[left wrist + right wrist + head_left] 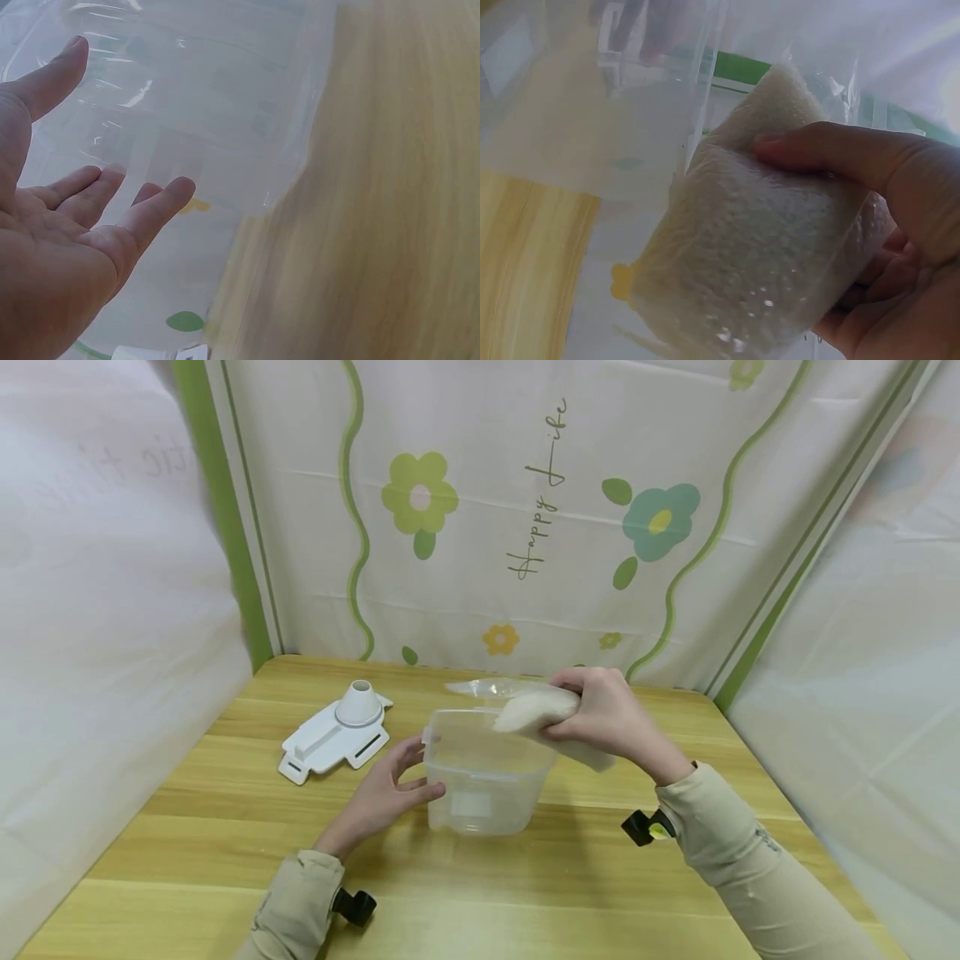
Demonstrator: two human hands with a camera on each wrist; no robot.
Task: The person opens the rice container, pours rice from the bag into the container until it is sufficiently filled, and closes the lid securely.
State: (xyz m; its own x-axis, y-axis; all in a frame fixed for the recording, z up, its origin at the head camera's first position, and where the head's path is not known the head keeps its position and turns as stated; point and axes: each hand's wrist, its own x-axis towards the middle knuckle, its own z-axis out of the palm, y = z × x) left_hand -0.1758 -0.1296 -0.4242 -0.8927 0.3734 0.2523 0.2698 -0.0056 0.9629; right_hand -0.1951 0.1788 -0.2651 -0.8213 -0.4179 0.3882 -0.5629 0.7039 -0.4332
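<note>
A clear plastic box (487, 806) with no lid on it stands on the wooden table. My left hand (386, 789) is at its left side, thumb toward the front and fingers spread loosely; in the left wrist view, the fingers (161, 206) are against or very near the clear wall. Over the box's right rim, my right hand (611, 714) grips a clear plastic bag of rice (727, 240), thumb on top and the other fingers underneath. The bag's loose clear end (487, 687) sticks out to the left, above the box's back rim. White grains show through the film.
On the table (225, 852) left of the box lies a flat white plastic piece (326, 743) with slotted tabs and an upright cone (360, 703). A printed curtain (480, 593) hangs behind the table, with white sheets along both sides.
</note>
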